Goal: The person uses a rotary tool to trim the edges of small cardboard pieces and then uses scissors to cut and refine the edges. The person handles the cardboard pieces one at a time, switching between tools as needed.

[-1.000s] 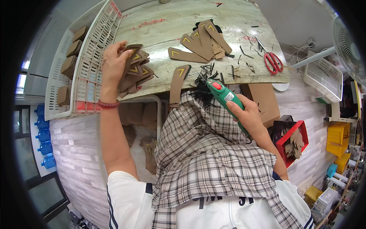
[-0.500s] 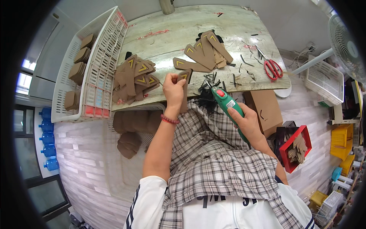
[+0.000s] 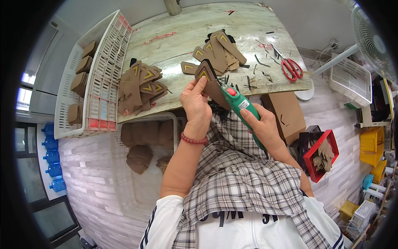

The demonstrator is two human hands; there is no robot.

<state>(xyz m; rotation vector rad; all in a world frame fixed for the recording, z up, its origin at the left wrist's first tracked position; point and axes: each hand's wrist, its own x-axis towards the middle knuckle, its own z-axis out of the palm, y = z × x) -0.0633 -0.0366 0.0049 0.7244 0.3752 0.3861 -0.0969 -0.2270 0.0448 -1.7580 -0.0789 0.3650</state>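
Note:
My left hand (image 3: 195,103) pinches a flat brown piece (image 3: 214,92) with a yellow chevron and a black edging, tilted over the table's front edge. In my right hand (image 3: 266,128) is a green handheld power tool (image 3: 240,106) with a red button. Its tip lies at the piece's right edge; whether they touch I cannot tell. Similar brown pieces with chevrons lie in a left pile (image 3: 143,85) and a fanned pile (image 3: 217,52) farther back. Black scraps (image 3: 248,82) are scattered to the right, near red-handled scissors (image 3: 292,69).
A white plastic crate (image 3: 101,79) with brown stacks stands at the table's left. Under the table's front edge is a clear bin (image 3: 124,182) holding brown bundles (image 3: 139,158). To my right are a cardboard box (image 3: 287,114), a red-rimmed box (image 3: 307,159) of pieces and a fan (image 3: 371,39).
My left hand has turned the brown piece so its chevron face shows and it slants toward the tool. The tool's tip and the piece's edge are now closer together. The view has shifted slightly.

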